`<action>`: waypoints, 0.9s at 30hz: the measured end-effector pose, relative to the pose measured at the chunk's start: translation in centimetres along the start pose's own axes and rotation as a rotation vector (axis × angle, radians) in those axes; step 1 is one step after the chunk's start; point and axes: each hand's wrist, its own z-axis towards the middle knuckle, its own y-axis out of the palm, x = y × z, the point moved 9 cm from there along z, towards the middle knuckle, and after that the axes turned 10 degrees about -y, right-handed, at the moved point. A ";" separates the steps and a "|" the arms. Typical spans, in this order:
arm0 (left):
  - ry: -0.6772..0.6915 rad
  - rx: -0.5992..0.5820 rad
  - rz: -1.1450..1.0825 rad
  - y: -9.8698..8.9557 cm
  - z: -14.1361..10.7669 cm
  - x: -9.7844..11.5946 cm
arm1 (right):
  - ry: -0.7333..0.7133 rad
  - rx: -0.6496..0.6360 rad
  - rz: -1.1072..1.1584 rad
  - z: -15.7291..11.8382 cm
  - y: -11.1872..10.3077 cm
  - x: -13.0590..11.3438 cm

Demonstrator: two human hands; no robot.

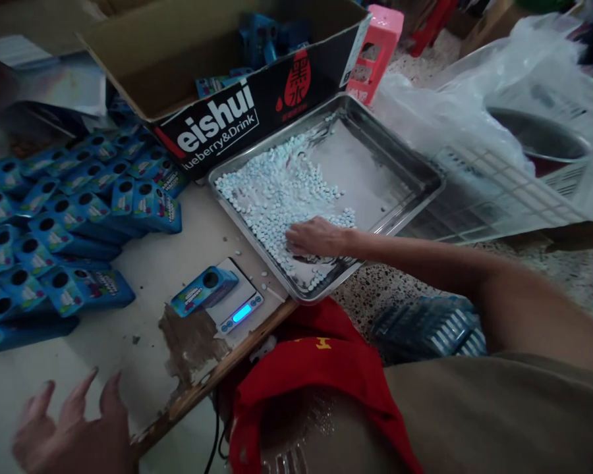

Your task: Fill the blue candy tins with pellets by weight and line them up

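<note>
My right hand [319,237] reaches into a metal tray [405,187], its fingers curled down into a layer of small pale blue tablets [277,197]. The fingertips are partly hidden among them. At the lower left, my left hand [74,428] is empty, with its fingers apart above the table [109,355]. Between the hands, a small blue box [205,289] with a round dark opening lies on a digital scale [234,299] whose display is lit. A few tablets lie loose between scale and tray.
Many similar blue boxes [79,217] are packed together at the left. A large black carton [257,112] stands behind the tray with blue packs inside. At right are a white plastic crate [494,191] and a pink stool [380,46]. A red cloth [316,368] hangs below the wooden table edge.
</note>
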 end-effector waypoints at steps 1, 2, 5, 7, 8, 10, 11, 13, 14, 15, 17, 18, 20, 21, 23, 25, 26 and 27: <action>0.020 0.081 0.036 -0.6 -0.1 0.4 | 0.142 0.114 0.170 -0.2 -1.1 1.4; 0.040 0.156 0.066 -1.1 -0.4 1.0 | 0.275 0.227 0.346 -0.7 -2.0 2.8; 0.060 0.316 0.063 -1.8 -1.7 2.7 | 0.469 0.384 0.710 -2.2 -3.8 4.8; 0.049 0.415 0.041 -2.0 -2.6 3.4 | 0.446 0.354 0.792 -2.4 -4.5 4.7; 0.034 0.416 0.043 -1.6 -2.7 3.5 | 0.430 0.342 0.825 -2.5 -4.6 4.6; 0.058 0.391 0.048 -0.6 -2.8 3.8 | 0.433 0.353 0.928 -2.9 -4.2 4.8; 0.073 0.375 0.044 -0.1 -2.8 3.8 | 0.451 0.327 1.000 -3.0 -3.5 4.7; 0.092 0.350 0.028 0.8 -2.9 4.0 | 0.512 0.264 1.134 -3.4 -2.1 4.3; 0.095 0.342 0.014 1.1 -3.0 4.3 | 0.538 0.236 1.180 -3.6 -1.6 3.8; 0.092 0.335 -0.002 1.4 -3.1 4.6 | 0.556 0.232 1.204 -3.7 -1.5 3.5; 0.085 0.318 -0.043 1.8 -3.2 5.5 | 0.562 0.282 1.182 -3.7 -2.1 2.9; 0.083 0.309 -0.066 2.0 -3.2 6.0 | 0.565 0.307 1.147 -3.6 -2.5 2.6; 0.092 0.291 -0.112 2.3 -3.2 7.1 | 0.587 0.304 1.089 -3.3 -2.7 2.2; 0.098 0.278 -0.131 2.4 -3.2 7.6 | 0.597 0.286 1.084 -3.2 -2.6 1.9; 0.104 0.236 -0.162 2.9 -3.0 8.4 | 0.591 0.272 1.118 -2.9 -2.4 1.2; 0.110 0.190 -0.193 3.4 -2.8 9.0 | 0.558 0.298 1.144 -2.6 -2.6 0.6; 0.122 0.176 -0.212 3.5 -2.7 9.3 | 0.548 0.304 1.145 -2.5 -2.6 0.2; 0.137 0.167 -0.231 3.6 -2.7 9.6 | 0.546 0.302 1.144 -2.5 -2.6 -0.1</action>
